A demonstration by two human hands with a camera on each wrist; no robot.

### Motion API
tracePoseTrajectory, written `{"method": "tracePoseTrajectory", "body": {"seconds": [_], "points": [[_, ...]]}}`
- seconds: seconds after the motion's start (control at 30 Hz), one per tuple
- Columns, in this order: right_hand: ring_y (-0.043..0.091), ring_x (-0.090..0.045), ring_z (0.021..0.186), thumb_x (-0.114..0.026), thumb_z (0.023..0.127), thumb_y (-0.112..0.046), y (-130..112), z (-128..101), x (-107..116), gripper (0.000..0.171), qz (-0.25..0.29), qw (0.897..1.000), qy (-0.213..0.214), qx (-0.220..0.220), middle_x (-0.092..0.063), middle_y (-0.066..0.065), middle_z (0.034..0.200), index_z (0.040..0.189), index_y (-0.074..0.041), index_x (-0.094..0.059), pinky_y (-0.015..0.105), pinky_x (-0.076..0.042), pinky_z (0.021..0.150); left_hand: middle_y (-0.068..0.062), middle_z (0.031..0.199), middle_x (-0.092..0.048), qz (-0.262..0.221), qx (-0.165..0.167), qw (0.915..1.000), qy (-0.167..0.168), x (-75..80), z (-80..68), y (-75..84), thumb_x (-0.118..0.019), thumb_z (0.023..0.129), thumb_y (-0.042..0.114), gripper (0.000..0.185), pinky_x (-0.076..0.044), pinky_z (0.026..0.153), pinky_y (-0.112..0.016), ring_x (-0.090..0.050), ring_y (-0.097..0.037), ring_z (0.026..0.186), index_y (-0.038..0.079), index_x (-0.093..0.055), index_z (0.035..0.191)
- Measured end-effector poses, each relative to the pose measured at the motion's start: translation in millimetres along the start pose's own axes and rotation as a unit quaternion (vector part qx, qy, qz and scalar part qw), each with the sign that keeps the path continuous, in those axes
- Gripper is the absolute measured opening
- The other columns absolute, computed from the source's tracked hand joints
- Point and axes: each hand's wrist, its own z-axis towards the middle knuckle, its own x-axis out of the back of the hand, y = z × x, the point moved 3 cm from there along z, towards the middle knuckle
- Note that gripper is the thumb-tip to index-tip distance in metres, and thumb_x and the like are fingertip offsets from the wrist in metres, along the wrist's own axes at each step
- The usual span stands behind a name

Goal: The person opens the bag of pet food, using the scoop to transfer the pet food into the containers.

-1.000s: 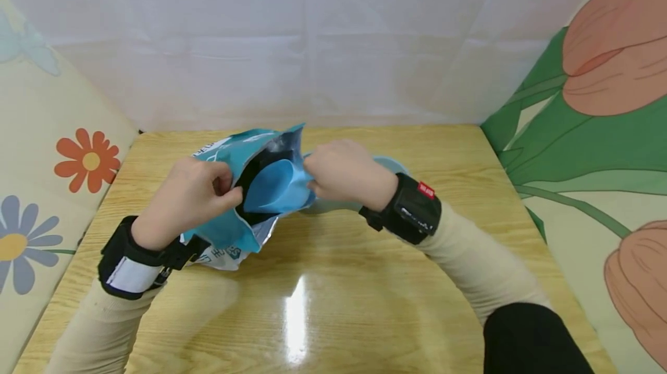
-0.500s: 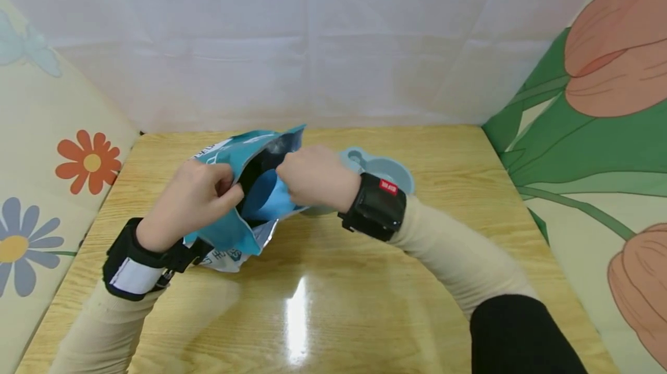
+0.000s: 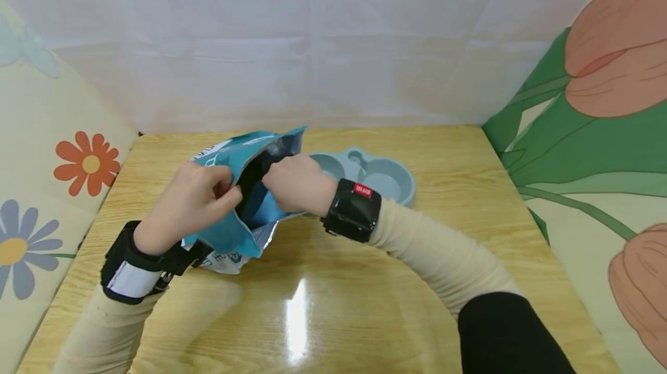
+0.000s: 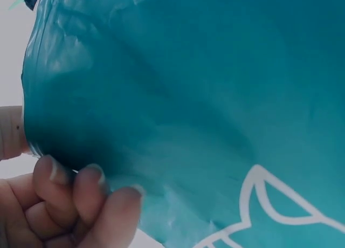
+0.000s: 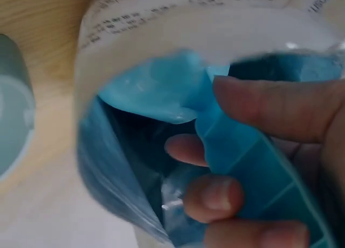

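Observation:
A teal foil bag (image 3: 225,234) stands tilted at the table's left, its mouth facing right. My left hand (image 3: 225,190) pinches the near edge of the mouth and holds it wide; the left wrist view shows those fingers (image 4: 81,186) curled on the teal bag wall (image 4: 188,91). My right hand (image 3: 280,182) grips a light blue plastic scoop (image 3: 262,209) by its handle, with the bowl of the scoop inside the bag. In the right wrist view the thumb and fingers of my right hand (image 5: 232,145) clamp the handle, and the scoop (image 5: 156,91) sits within the bag's rim (image 5: 178,21).
A pale blue double pet bowl (image 3: 401,191) lies on the wooden table (image 3: 365,304) just right of the bag, behind my right wrist. White sheeting closes the back, and flower-printed panels stand at both sides.
My right hand has moved left, pushing the scoop further into the bag's mouth and uncovering the pet bowl behind it. The left hand and the bag have stayed put.

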Motion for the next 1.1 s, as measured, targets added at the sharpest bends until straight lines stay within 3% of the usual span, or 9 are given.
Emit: {"method": "tracePoseTrajectory", "body": {"seconds": [0.27,0.6,1.1], "points": [[0.012,-0.042,0.054,-0.051,0.085,-0.011,-1.4,1.2,-7.5,0.014,0.013,1.0,0.018,0.002,-0.043,-0.002,0.061,0.074,-0.015,-0.057,0.026,-0.035,0.049,0.01,0.047,-0.026,-0.006,0.002,1.0,-0.007,-1.4,0.4,-0.2,-0.055,0.072,-0.002,0.032,-0.021,0.039,-0.022,-0.023,-0.003,0.04,0.014,-0.037,0.051],[0.013,-0.047,0.057,-0.052,0.085,-0.011,-4.9,11.0,-17.4,0.012,0.029,0.999,0.033,0.014,-0.048,-0.002,0.064,0.08,-0.013,-0.062,0.027,-0.044,0.052,0.011,0.048,-0.026,-0.009,-0.004,1.0,0.001,0.9,-0.1,-0.3,-0.056,0.071,-0.001,0.031,-0.02,0.039,-0.022,-0.022,-0.002,0.041,0.015,-0.037,0.051],[0.012,-0.047,0.056,-0.053,0.087,-0.015,-8.3,15.5,-25.1,0.012,0.02,0.999,0.028,0.01,-0.052,-0.001,0.067,0.08,-0.014,-0.063,0.026,-0.044,0.05,0.01,0.047,-0.027,-0.009,0.006,0.9999,0.0,1.2,0.1,-0.3,-0.056,0.072,-0.001,0.031,-0.021,0.039,-0.022,-0.024,-0.003,0.04,0.014,-0.038,0.051]]}}
